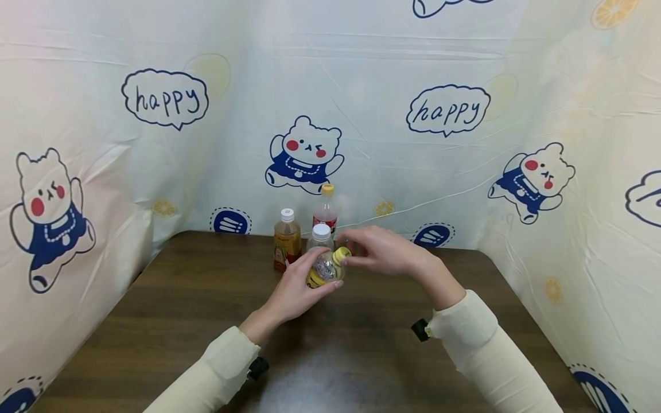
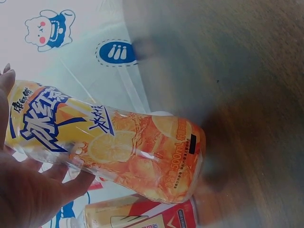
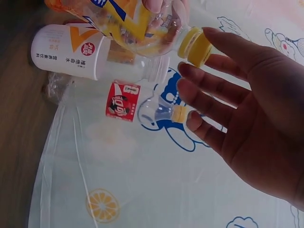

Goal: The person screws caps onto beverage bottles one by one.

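My left hand (image 1: 293,289) grips a clear plastic drink bottle (image 2: 109,137) round its upper body, thumb on one side and fingers on the other. Its label is yellow and orange, with lemon slices and ice cubes. The bottle leans, its yellow cap (image 3: 195,46) pointing up and to the right in the head view. My right hand (image 1: 384,249) is at that cap, pinching it between thumb and index finger. The other fingers of this hand spread loosely below the cap in the right wrist view.
Right behind the held bottle stands a white-labelled bottle (image 3: 66,52) with a white cap. A brown bottle (image 1: 287,246) stands to its left, and a red-labelled bottle (image 1: 325,213) with an orange-yellow cap behind. A printed curtain (image 1: 372,166) hangs round the dark wooden table (image 1: 170,315).
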{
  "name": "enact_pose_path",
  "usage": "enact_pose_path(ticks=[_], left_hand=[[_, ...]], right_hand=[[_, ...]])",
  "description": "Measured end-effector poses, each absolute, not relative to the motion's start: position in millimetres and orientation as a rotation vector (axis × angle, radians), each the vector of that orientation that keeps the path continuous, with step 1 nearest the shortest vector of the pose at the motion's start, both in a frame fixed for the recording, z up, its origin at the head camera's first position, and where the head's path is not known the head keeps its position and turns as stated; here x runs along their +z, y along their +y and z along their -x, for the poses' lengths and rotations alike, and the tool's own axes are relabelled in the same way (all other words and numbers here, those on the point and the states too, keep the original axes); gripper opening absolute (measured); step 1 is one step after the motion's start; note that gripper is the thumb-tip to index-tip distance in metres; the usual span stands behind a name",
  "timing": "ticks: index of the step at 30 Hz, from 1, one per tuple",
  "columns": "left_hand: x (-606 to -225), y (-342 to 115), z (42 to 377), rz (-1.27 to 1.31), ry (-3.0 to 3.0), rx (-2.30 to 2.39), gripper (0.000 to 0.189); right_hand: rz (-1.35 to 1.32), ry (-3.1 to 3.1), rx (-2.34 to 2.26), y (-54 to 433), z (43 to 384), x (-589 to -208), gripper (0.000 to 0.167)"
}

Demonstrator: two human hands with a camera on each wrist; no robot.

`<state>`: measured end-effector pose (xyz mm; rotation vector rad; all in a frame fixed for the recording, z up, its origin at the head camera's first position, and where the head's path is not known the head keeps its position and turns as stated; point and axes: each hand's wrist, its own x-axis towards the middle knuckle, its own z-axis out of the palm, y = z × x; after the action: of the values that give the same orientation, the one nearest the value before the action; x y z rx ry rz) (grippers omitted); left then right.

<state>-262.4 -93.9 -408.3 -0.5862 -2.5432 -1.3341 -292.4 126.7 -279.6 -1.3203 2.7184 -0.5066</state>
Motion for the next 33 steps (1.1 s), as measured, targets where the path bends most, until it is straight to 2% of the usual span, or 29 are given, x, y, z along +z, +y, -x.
enact_pose_path(ticks=[4, 6, 12, 16, 25, 28, 33], left_hand=[[-408.2, -93.5, 262.0, 0.583, -2.54, -1.337, 0.07], [-407.9, -93.3, 261.7, 0.583, -2.538, -1.338, 0.071], [-407.2, -92.7, 261.5, 0.581, -2.542, -1.331, 0.07], [-407.8, -92.8, 261.6, 0.569, -2.553, -1.325, 0.072], [-408.4, -93.3, 261.0, 0.572, -2.55, -1.329, 0.072], [-408.5, -93.6, 261.3, 0.572, -2.548, -1.334, 0.072], [-407.6, -93.2, 260.6, 0.577, -2.548, -1.336, 0.072]], right_hand=[[1.332, 2.746, -0.485, 125.0, 293.9, -280.5, 0.018], [1.311, 2.79, -0.446, 124.2, 293.9, -280.3, 0.016], [1.198, 2.915, -0.352, 125.4, 292.1, -275.8, 0.032], [1.155, 2.925, -0.372, 128.1, 290.5, -271.7, 0.033], [1.238, 2.736, -0.503, 128.4, 288.3, -271.8, 0.049], [1.289, 2.683, -0.533, 127.1, 288.5, -274.4, 0.047], [1.313, 2.697, -0.521, 124.9, 290.4, -277.3, 0.033]])
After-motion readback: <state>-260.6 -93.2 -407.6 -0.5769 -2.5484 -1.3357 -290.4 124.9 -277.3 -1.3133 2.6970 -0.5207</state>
